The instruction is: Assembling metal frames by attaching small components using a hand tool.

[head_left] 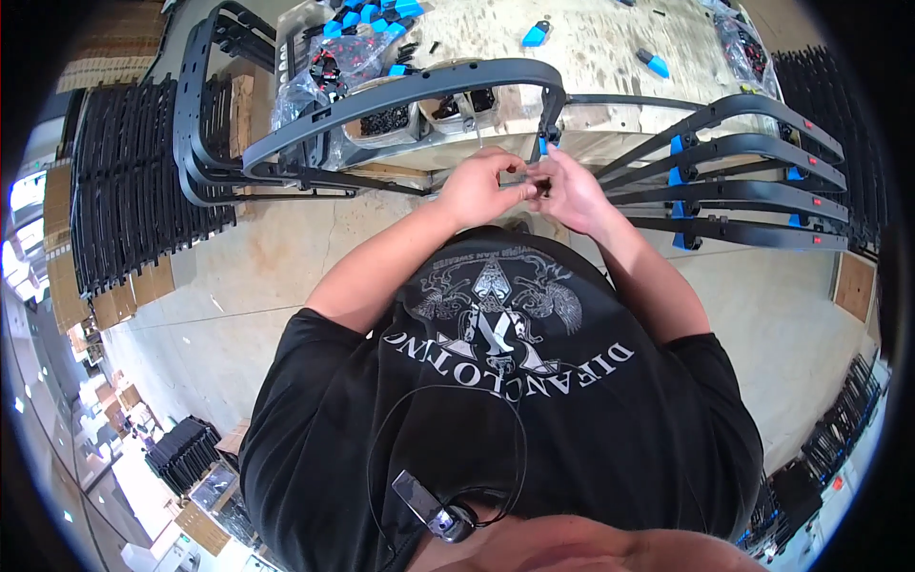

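Note:
My left hand (484, 188) and my right hand (572, 194) meet in front of my chest, at the near edge of the wooden table. Both have their fingers curled inward, fingertips almost touching. A small dark piece (542, 187) shows at the right fingertips; its kind is too small to make out. Whether the left fingertips pinch anything is hidden. Just beyond the hands, the end of a curved black metal frame (400, 90) comes down from the table, with a bit of blue (543, 146) beside my right fingers.
On the table (591, 62) are a pile of blue-and-black pieces (367, 17), a plastic bag (329, 71) and tubs of small black parts (383, 124). Several curved black frames (762, 148) with blue pieces jut out at the right; others (193, 114) stand left. Stacked black parts (133, 181) line the left.

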